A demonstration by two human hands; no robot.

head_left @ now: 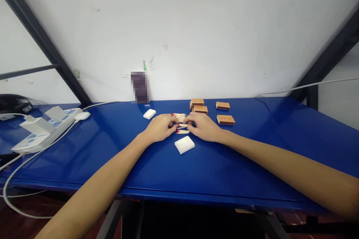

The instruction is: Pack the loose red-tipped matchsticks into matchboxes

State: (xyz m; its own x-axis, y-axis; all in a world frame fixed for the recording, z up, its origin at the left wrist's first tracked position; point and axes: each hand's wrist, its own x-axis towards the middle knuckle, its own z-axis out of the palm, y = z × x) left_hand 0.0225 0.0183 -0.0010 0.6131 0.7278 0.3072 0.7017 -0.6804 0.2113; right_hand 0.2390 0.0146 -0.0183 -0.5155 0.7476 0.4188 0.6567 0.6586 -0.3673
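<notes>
- Matches (pixel 181 118): loose on the blue table (pixel 168 175), between the two hands; a few lie slightly nearer the viewer, red heads to the left.
- Left hand (pixel 160 126): fingers and thumb curled in at the red-head side — cannot tell whether they grip any match or only touch.
- Right hand (pixel 205 126): fingers bent, thumb near the fingertips, at the plain-stick side; grip likewise cannot be told.
- Near white tray (pixel 184 144): on the table, just nearer the viewer than the matches, set at an angle.
- Far white tray (pixel 149 113): beyond the left hand, apart from the matches.
- Orange matchboxes (pixel 201 109): clustered just beyond the right hand; two more — upper box (pixel 223 105), lower box (pixel 226 120) — lie separately to the right.
- Power strip (pixel 69 114): far left, white plugs inserted.
</notes>
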